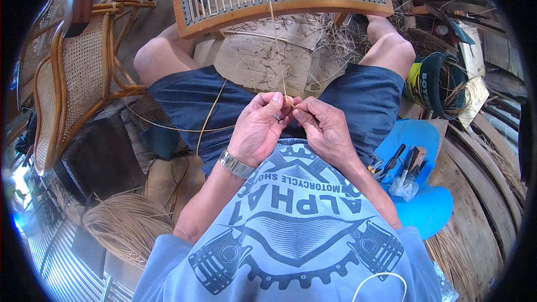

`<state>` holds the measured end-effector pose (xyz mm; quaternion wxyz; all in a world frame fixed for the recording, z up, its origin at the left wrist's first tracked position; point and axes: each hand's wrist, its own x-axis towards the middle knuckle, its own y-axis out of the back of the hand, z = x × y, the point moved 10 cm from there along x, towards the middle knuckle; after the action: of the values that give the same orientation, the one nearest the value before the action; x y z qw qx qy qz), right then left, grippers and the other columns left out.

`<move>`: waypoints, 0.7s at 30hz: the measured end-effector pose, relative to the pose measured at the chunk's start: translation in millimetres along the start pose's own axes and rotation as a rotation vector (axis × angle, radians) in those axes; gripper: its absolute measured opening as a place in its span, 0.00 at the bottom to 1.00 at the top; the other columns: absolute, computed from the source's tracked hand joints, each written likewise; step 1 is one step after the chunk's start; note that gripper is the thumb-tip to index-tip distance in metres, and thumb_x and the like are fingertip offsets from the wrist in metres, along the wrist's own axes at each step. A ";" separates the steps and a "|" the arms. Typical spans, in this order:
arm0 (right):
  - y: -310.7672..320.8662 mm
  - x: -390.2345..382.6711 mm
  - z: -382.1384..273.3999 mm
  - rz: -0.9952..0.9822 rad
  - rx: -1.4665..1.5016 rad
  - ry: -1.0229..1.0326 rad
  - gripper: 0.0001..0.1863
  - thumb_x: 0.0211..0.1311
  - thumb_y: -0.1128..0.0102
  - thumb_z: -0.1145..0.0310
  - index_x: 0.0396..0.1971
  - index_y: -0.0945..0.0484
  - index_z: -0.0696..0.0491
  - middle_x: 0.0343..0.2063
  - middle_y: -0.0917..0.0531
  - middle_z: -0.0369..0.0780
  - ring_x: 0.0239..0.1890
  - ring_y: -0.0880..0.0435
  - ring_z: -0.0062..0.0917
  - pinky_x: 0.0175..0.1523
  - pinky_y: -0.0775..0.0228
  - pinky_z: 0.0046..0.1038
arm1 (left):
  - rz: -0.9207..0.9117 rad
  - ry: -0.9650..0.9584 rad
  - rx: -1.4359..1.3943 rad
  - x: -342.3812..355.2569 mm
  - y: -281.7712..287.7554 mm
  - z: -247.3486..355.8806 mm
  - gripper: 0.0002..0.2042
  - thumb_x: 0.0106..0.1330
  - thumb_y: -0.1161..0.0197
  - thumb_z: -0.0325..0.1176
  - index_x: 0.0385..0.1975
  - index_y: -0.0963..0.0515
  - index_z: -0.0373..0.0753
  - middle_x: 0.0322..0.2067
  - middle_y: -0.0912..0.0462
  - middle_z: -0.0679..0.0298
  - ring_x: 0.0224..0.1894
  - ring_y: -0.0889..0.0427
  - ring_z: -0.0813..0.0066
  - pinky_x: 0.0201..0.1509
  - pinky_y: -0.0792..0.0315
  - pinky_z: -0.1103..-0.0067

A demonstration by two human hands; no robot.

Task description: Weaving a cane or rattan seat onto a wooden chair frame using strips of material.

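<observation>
Both hands meet over my lap on a thin cane strand (278,50) that runs up to the wooden chair frame (291,4) in front of me. My left hand (260,126), with a metal watch on its wrist, pinches the strand between thumb and fingers. Close beside it, my right hand (321,126) is closed on the same strand with thumb and forefinger. Several strands are strung across the frame's opening, next to a row of small holes along its edge. A loose length of cane curves from the left hand across my shorts.
A rattan chair with woven cane panels (84,59) stands at left, above a bundle of cane strands (127,225). At right are a dark bucket (433,86) holding fibres and a blue plastic tray (422,204) with tools. Cane scraps litter the wooden boards (254,64).
</observation>
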<state>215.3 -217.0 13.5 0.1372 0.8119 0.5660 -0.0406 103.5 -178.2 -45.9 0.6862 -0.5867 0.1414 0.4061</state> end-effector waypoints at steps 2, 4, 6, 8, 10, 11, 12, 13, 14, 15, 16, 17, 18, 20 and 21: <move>-1.3 -0.1 5.6 -0.033 0.034 -0.084 0.02 0.62 0.41 0.78 0.32 0.24 0.60 0.26 0.20 0.42 0.28 0.22 0.26 0.36 0.29 0.25 | -0.023 -0.020 -0.008 -1.8 -6.3 3.1 0.04 0.72 0.44 0.31 0.39 0.25 0.39 0.41 0.18 0.59 0.49 0.20 0.67 0.54 0.27 0.72; -5.4 -1.8 11.1 -0.072 0.058 -0.184 0.02 0.63 0.41 0.78 0.32 0.24 0.60 0.25 0.21 0.41 0.27 0.23 0.23 0.35 0.30 0.24 | -0.045 -0.176 0.151 -4.3 -15.6 17.5 0.05 0.71 0.43 0.29 0.42 0.27 0.38 0.41 0.18 0.58 0.47 0.18 0.67 0.52 0.25 0.73; -0.8 -0.1 -5.0 -0.007 0.048 -0.063 0.03 0.63 0.41 0.78 0.31 0.25 0.60 0.22 0.23 0.40 0.25 0.27 0.19 0.33 0.32 0.23 | -0.004 -0.219 0.227 -6.3 -18.1 21.4 0.06 0.71 0.42 0.28 0.44 0.28 0.37 0.41 0.17 0.57 0.46 0.18 0.68 0.51 0.24 0.74; -0.4 -0.9 -8.8 -0.024 0.001 -0.061 0.03 0.63 0.41 0.77 0.31 0.25 0.61 0.22 0.24 0.39 0.25 0.28 0.17 0.32 0.33 0.22 | 0.065 -0.321 0.416 -9.6 -19.4 31.3 0.11 0.70 0.41 0.25 0.49 0.31 0.36 0.40 0.17 0.55 0.44 0.17 0.71 0.47 0.22 0.78; 0.5 -0.3 -10.8 -0.044 -0.044 -0.060 0.04 0.64 0.40 0.77 0.31 0.25 0.61 0.21 0.25 0.38 0.24 0.28 0.15 0.31 0.34 0.21 | 0.051 -0.341 0.511 -8.4 -23.4 36.4 0.11 0.70 0.41 0.26 0.49 0.31 0.36 0.40 0.17 0.55 0.43 0.17 0.72 0.47 0.22 0.79; -2.5 0.0 -10.2 -0.093 -0.003 -0.070 0.04 0.64 0.41 0.76 0.31 0.25 0.60 0.21 0.26 0.37 0.24 0.29 0.15 0.31 0.35 0.20 | 0.039 -0.359 0.607 -8.3 -26.1 39.4 0.10 0.70 0.41 0.26 0.48 0.31 0.35 0.40 0.17 0.55 0.43 0.17 0.73 0.46 0.22 0.80; -4.4 -0.4 -7.0 -0.124 0.023 -0.108 0.05 0.65 0.41 0.75 0.31 0.26 0.60 0.20 0.26 0.36 0.24 0.29 0.14 0.30 0.35 0.20 | 0.040 -0.358 0.608 -7.7 -25.3 41.3 0.10 0.70 0.41 0.26 0.48 0.31 0.35 0.40 0.17 0.55 0.43 0.17 0.73 0.46 0.22 0.80; -4.9 -1.9 -10.8 -0.136 0.040 -0.081 0.05 0.65 0.41 0.75 0.31 0.26 0.60 0.20 0.26 0.36 0.24 0.29 0.14 0.30 0.35 0.20 | 0.013 -0.292 0.551 -4.7 -24.6 36.5 0.09 0.71 0.42 0.26 0.47 0.30 0.35 0.39 0.17 0.56 0.42 0.17 0.74 0.46 0.22 0.80; -5.7 -3.9 0.3 -0.136 0.170 -0.204 0.05 0.66 0.41 0.75 0.31 0.26 0.60 0.21 0.26 0.34 0.24 0.30 0.14 0.30 0.36 0.20 | 0.003 -0.221 0.496 -1.7 -22.5 30.8 0.08 0.71 0.42 0.27 0.46 0.30 0.35 0.39 0.17 0.56 0.41 0.17 0.75 0.46 0.22 0.80; -9.6 -7.2 9.8 -0.147 0.302 -0.315 0.06 0.66 0.42 0.74 0.31 0.26 0.60 0.21 0.26 0.32 0.24 0.30 0.13 0.29 0.36 0.20 | -0.017 -0.230 0.491 -0.9 -24.6 30.3 0.08 0.71 0.42 0.27 0.46 0.30 0.35 0.39 0.17 0.56 0.41 0.17 0.75 0.46 0.22 0.80; -9.6 -7.6 11.8 -0.158 0.223 -0.324 0.08 0.70 0.44 0.69 0.34 0.23 0.58 0.23 0.23 0.32 0.25 0.25 0.13 0.30 0.33 0.17 | -0.011 -0.288 0.491 -1.5 -25.9 34.3 0.06 0.71 0.43 0.27 0.44 0.30 0.35 0.39 0.17 0.56 0.40 0.17 0.76 0.45 0.22 0.81; -11.8 -6.4 10.4 -0.166 0.240 -0.304 0.08 0.70 0.44 0.69 0.34 0.23 0.58 0.23 0.23 0.32 0.25 0.25 0.13 0.30 0.33 0.17 | -0.004 -0.334 0.497 -1.8 -26.8 37.4 0.05 0.72 0.44 0.27 0.42 0.30 0.35 0.38 0.17 0.57 0.39 0.17 0.77 0.45 0.22 0.82; -11.8 -3.1 4.7 -0.160 0.197 -0.229 0.06 0.69 0.43 0.71 0.33 0.24 0.59 0.22 0.25 0.32 0.25 0.27 0.13 0.30 0.34 0.18 | -0.004 -0.351 0.494 -1.3 -27.9 37.8 0.05 0.72 0.44 0.27 0.42 0.30 0.35 0.38 0.17 0.57 0.39 0.17 0.77 0.45 0.22 0.82; -11.6 2.5 0.2 -0.153 0.154 -0.154 0.05 0.67 0.43 0.74 0.32 0.24 0.59 0.21 0.26 0.31 0.24 0.29 0.12 0.30 0.35 0.19 | 0.046 -0.447 0.642 -1.2 -30.1 45.6 0.04 0.71 0.43 0.26 0.38 0.32 0.35 0.35 0.16 0.57 0.35 0.17 0.78 0.41 0.21 0.81; -13.1 4.9 -4.1 -0.177 0.128 -0.102 0.05 0.68 0.43 0.73 0.33 0.24 0.59 0.21 0.25 0.31 0.25 0.28 0.12 0.30 0.34 0.19 | 0.060 -0.439 0.647 0.0 -29.0 45.6 0.04 0.71 0.43 0.26 0.38 0.32 0.35 0.35 0.16 0.57 0.35 0.17 0.78 0.41 0.21 0.81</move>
<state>204.4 -207.3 14.0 0.1093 0.7627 0.6240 -0.1298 111.6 -135.8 -13.5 0.8376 -0.2346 0.1289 0.4762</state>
